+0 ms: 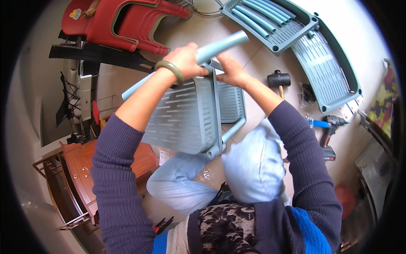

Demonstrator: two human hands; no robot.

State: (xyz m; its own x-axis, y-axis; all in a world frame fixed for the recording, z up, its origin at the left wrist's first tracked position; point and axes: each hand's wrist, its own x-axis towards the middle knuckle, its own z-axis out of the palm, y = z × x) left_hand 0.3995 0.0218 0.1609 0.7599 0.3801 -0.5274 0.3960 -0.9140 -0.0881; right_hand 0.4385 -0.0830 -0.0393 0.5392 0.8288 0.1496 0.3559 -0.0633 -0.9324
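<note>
1. Grey-green plastic shelf tray, slatted, with a raised rim. It is held tilted above the person's knees, one corner up between the two hands. Judged light and fairly stiff, though a thin rim may flex if gripped at one edge only; best taken at the corner sockets or along the rim.

2. Pale blue tube, long, round and smooth. It runs slantwise from upper right to lower left across the tray's top corner. Judged light, rigid and somewhat slippery; a full wrap near the joint would give the surest hold.

3. Left hand, with a green bangle on the wrist. The fingers are curled tight around the blue tube, just beside the tray's corner.

4. Right hand. The fingers are pressed together at the tray's top corner, under the tube; whether they pinch the corner socket or only brace it is not clear, as the left hand hides part of it.

5. Second slatted tray, the same colour, lying behind the first and partly covered by it.

6. Further trays on the floor at upper right, one holding loose blue tubes.

7. Black rubber mallet on the floor tiles, near the right forearm.

8. Cordless drill, further right.

9. Red plastic chairs, stacked, at upper left.

10. Wooden cabinet, lower left.
</note>
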